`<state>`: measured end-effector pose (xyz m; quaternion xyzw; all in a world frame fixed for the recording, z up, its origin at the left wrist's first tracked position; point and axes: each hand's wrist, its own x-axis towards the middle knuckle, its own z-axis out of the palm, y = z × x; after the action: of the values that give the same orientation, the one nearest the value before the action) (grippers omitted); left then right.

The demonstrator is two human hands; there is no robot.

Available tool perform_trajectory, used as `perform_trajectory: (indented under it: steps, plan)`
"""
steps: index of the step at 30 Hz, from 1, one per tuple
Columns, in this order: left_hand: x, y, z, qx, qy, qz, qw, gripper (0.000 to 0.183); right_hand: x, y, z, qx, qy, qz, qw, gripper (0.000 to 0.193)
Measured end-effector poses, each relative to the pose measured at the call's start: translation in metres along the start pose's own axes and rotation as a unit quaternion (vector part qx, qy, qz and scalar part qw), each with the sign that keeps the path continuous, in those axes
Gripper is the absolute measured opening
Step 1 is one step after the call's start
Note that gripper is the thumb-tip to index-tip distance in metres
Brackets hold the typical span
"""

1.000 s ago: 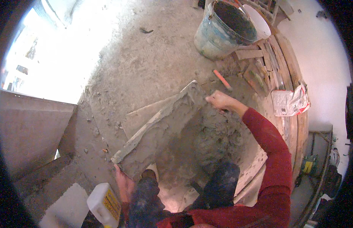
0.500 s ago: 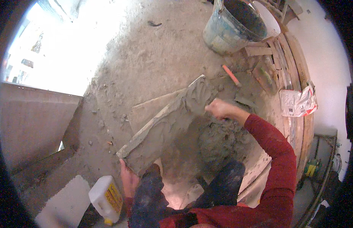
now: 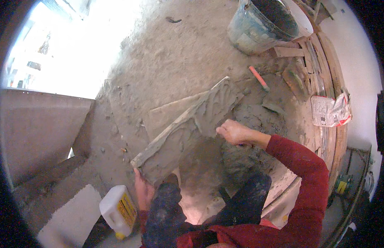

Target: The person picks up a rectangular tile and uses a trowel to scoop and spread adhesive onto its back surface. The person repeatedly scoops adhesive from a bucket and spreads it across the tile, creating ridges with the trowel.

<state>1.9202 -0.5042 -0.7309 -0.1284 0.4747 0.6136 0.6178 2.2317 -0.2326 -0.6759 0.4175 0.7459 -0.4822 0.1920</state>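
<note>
A long flat board [image 3: 157,165] with a pale edge lies slanted before my knees, its top spread with wet grey mortar that shows ridges toward the far end. My left hand [image 3: 144,190] grips its near left corner. My right hand [image 3: 233,131] is closed in a fist over the board's right side. It holds what looks like a trowel [image 3: 205,126], its blade smeared with mortar; the handle is mostly hidden by the fist. Right beside that hand is a heap of grey mortar [image 3: 258,122]. Another flat piece [image 3: 167,109] lies partly under the board's far side.
A dirty bucket [image 3: 258,33] stands at the far right, with an orange stick-like thing [image 3: 258,77] nearer. Stacked timbers [image 3: 330,74] line the right wall, with a crumpled bag [image 3: 330,109] on them. A white jug [image 3: 117,211] is by my left knee. A brown panel [image 3: 43,132] stands left.
My right hand has moved nearer and slightly left along the board, and the mortar at its far end shows clearer ridges. My left hand keeps its grip; the whole view has shifted slightly.
</note>
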Motion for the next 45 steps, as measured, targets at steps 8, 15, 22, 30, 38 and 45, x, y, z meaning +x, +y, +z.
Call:
perform_trajectory:
  steps: [8, 15, 22, 30, 38, 45]
  plan:
    - [0.003, -0.001, -0.019, -0.051, -0.017, -0.02, 0.998, 0.054, -0.028, -0.04, -0.008, 0.25, 0.025, 0.184, 0.95, 0.045]
    - [0.003, -0.002, -0.012, 0.02, -0.007, 0.011, 1.0, 0.057, -0.014, -0.058, 0.02, -0.03, -0.078, -0.056, 0.995, 0.037]
    - [-0.008, 0.001, -0.005, -0.001, -0.011, -0.001, 1.0, 0.056, -0.026, 0.009, -0.007, -0.125, -0.076, 0.016, 0.989, 0.025]
    - [0.008, 0.0, -0.021, -0.02, -0.034, -0.003, 0.999, 0.054, -0.044, -0.054, 0.043, -0.054, -0.174, -0.072, 0.981, 0.033]
    - [0.015, 0.0, -0.022, -0.012, -0.035, 0.006, 0.999, 0.053, -0.011, 0.141, -0.036, 0.024, -0.041, -0.256, 0.966, 0.026]
    - [0.004, 0.011, -0.014, -0.004, -0.011, 0.008, 1.0, 0.053, -0.011, 0.018, -0.001, -0.033, -0.186, 0.113, 0.976, 0.028]
